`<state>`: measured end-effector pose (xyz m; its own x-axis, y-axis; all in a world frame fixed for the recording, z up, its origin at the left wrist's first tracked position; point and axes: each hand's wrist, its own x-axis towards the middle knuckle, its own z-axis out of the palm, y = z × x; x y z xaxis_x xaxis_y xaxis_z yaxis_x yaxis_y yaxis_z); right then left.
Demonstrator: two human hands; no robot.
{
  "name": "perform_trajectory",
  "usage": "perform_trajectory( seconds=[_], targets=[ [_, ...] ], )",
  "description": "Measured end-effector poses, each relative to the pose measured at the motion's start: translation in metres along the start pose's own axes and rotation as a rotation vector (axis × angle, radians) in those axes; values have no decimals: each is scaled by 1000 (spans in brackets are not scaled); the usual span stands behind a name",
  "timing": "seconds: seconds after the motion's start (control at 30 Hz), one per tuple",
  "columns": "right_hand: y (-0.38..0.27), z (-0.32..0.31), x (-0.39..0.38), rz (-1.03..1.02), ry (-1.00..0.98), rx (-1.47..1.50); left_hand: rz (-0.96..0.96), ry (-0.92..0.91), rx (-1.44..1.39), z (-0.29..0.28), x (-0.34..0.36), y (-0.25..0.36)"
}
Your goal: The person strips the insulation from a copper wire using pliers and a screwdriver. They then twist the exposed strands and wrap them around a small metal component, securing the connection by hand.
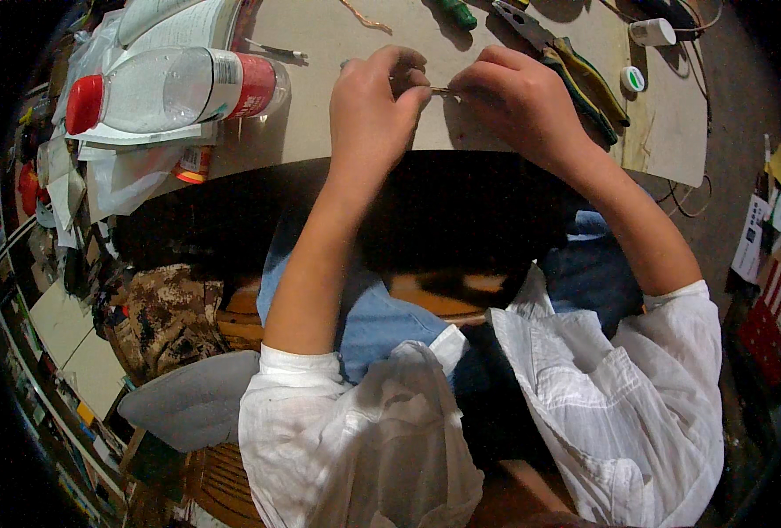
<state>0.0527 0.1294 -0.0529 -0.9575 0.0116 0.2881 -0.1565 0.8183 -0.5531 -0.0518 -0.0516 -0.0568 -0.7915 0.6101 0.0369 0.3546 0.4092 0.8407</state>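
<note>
Above the near edge of the table (307, 132), both my hands are closed and face each other. Between them runs a short, thin, wire-like piece (440, 90). My left hand (377, 101) pinches one end between thumb and fingers. The fingers of my right hand (522, 101) are bent round the other end, and the fingertips are partly hidden. Just right of that hand lie pliers with dark jaws and green-yellow handles (584, 88). A green handle (456, 12) and a twisted copper-coloured wire (366, 16) lie beyond my hands.
At the left a clear bottle with a red cap (179, 88) lies on an open book (183, 31). Near it are a thin black-and-white stick (276, 51) and an orange-red container (194, 164). A white cup (652, 33) and a round white lid (633, 79) are at the right.
</note>
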Motion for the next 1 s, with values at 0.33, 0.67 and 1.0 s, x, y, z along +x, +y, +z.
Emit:
perform_trajectory(
  seconds=[0.33, 0.67, 1.0],
  targets=[
    [-9, -8, 9, -71, -36, -171, -64, -46, 81, -2, 3, 3],
    [-9, -14, 14, -105, -110, -168, 77, 32, 134, 1, 5, 5],
    [-8, -15, 13, -60, -147, -147, 38, -25, 228, -1, 3, 8]
  ],
)
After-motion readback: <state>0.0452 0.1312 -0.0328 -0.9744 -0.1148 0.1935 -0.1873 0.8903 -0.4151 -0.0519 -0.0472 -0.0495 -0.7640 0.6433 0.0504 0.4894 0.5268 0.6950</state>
